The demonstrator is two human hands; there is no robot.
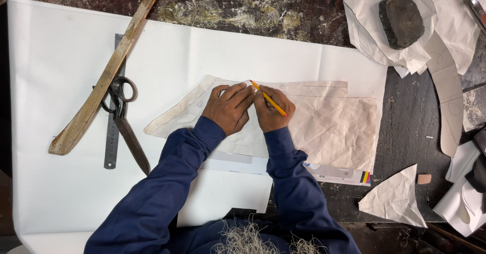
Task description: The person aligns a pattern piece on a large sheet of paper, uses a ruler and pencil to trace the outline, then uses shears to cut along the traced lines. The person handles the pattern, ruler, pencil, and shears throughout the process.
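The crumpled beige paper pattern (324,127) lies near the right edge of the big white sheet (55,56) on the dark stained desk (405,127); the left half has more free room. The left hand (229,108) presses flat on the pattern, fingers spread. The right hand (272,111) grips a yellow pencil (268,98), tip at the pattern's top edge beside the left fingertips.

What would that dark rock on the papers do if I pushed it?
The dark rock looks thick and solid, so it is probably heavy for its size. It sits flat on a stack of white paper pieces, so it would likely slide, not roll. The loose sheets under it might drag along.
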